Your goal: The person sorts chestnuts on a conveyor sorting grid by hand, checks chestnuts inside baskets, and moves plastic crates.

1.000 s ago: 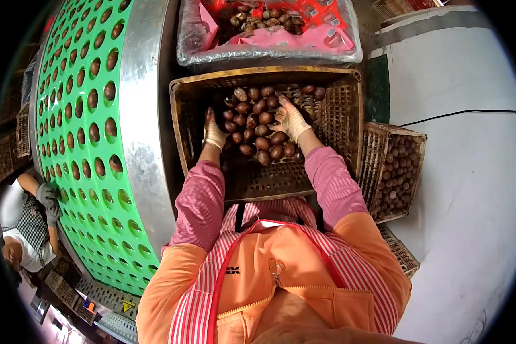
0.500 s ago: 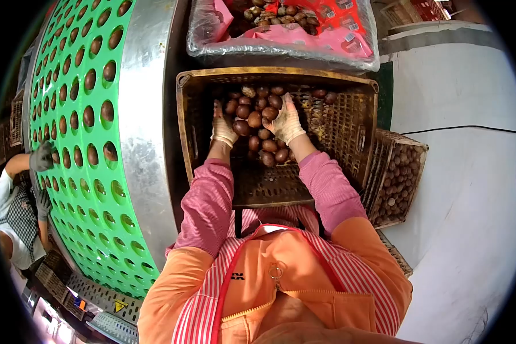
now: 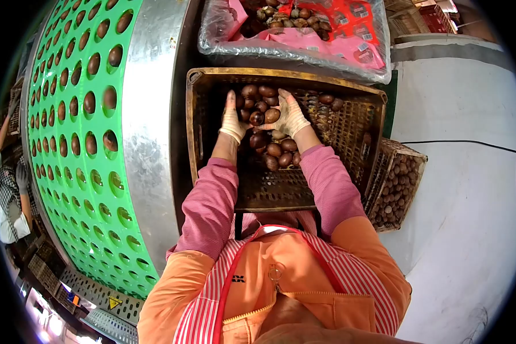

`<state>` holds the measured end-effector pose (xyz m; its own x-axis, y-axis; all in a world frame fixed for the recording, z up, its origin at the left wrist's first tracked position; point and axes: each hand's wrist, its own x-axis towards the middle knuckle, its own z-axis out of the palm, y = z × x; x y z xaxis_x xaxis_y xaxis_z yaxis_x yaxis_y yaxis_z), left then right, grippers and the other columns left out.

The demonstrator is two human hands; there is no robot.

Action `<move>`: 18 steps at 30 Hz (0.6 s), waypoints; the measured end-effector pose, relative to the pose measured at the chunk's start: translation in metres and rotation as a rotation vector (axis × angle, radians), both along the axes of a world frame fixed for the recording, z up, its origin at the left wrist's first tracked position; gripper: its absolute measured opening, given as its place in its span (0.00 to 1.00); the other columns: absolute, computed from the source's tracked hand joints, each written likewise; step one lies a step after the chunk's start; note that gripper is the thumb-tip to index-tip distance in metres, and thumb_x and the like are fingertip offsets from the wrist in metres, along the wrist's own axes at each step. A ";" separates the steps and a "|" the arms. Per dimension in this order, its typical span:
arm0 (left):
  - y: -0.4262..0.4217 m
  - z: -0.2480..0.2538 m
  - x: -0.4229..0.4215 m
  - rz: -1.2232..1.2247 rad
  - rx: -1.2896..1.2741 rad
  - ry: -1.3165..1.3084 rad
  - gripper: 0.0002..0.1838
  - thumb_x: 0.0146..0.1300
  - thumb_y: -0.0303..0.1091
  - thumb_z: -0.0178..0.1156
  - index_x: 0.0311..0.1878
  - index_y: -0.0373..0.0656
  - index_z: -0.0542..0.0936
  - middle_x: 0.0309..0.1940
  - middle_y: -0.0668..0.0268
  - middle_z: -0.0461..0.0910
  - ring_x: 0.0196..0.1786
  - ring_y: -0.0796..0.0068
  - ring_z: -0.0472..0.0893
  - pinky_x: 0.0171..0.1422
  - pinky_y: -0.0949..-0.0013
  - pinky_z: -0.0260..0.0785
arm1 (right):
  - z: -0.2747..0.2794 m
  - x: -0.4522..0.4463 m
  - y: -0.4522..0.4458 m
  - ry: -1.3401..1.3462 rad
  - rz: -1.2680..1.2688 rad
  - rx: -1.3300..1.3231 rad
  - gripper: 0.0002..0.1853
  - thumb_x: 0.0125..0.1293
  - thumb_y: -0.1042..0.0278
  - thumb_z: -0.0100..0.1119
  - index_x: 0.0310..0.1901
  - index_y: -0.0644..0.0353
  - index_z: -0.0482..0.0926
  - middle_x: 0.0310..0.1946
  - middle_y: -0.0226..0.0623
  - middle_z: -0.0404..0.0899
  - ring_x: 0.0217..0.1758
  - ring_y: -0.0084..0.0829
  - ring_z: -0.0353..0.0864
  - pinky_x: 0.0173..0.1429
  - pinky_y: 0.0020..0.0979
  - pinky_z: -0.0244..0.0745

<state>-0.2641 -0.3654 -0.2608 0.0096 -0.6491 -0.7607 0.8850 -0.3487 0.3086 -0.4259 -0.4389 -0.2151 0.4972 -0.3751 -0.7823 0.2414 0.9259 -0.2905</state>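
- Fingers (image 3: 231, 102) of left hand (image 3: 232, 118): extended, close together, thumb turned inward
- Fingers of right hand (image 3: 290, 117): slightly bent, thumb spread toward left hand
- Can't tell if fingertips pinch anything, undersides hidden
- Brown eggs (image 3: 257, 118): cluster between both hands, in dark crate (image 3: 350, 137); more in dark crate's near half, a few toward its far right
- Pale gloves (image 3: 298, 122) on both hands, down inside dark crate
- Plastic-lined bin (image 3: 327, 66), pink and red wrap (image 3: 304, 39) inside: just beyond dark crate
- Second crate (image 3: 378, 178), loaded with brown eggs: right of dark crate
- Metal strip (image 3: 149, 103): left of dark crate
- Green belt (image 3: 100, 157), brown eggs in many holes: farther left of dark crate
- Co-worker's gloved hand (image 3: 22, 178): well left of dark crate, past green belt
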 end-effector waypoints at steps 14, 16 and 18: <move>-0.031 0.049 0.016 -0.378 0.124 -0.277 0.50 0.55 0.51 0.72 0.76 0.57 0.53 0.70 0.62 0.64 0.70 0.53 0.64 0.60 0.27 0.59 | 0.007 0.007 -0.014 0.019 0.087 0.139 0.42 0.61 0.31 0.54 0.69 0.51 0.61 0.66 0.44 0.62 0.66 0.56 0.66 0.61 0.72 0.64; -0.030 0.052 0.015 -0.441 0.094 -0.382 0.52 0.54 0.50 0.72 0.77 0.58 0.50 0.71 0.62 0.61 0.72 0.53 0.60 0.60 0.27 0.59 | 0.007 0.007 -0.016 0.042 0.124 0.204 0.44 0.58 0.29 0.56 0.67 0.55 0.63 0.64 0.47 0.64 0.64 0.57 0.68 0.58 0.72 0.66; -0.029 0.063 0.018 -0.443 0.046 -0.363 0.56 0.53 0.49 0.74 0.78 0.60 0.46 0.74 0.62 0.57 0.75 0.54 0.55 0.60 0.27 0.60 | 0.009 0.007 -0.013 0.011 0.119 0.138 0.46 0.57 0.28 0.56 0.67 0.56 0.63 0.63 0.48 0.64 0.63 0.58 0.69 0.58 0.72 0.66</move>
<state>-0.2465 -0.3940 -0.1982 0.0099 -0.6169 -0.7870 0.4920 -0.6822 0.5409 -0.4191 -0.4523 -0.2058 0.5229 -0.2031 -0.8279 0.1255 0.9790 -0.1609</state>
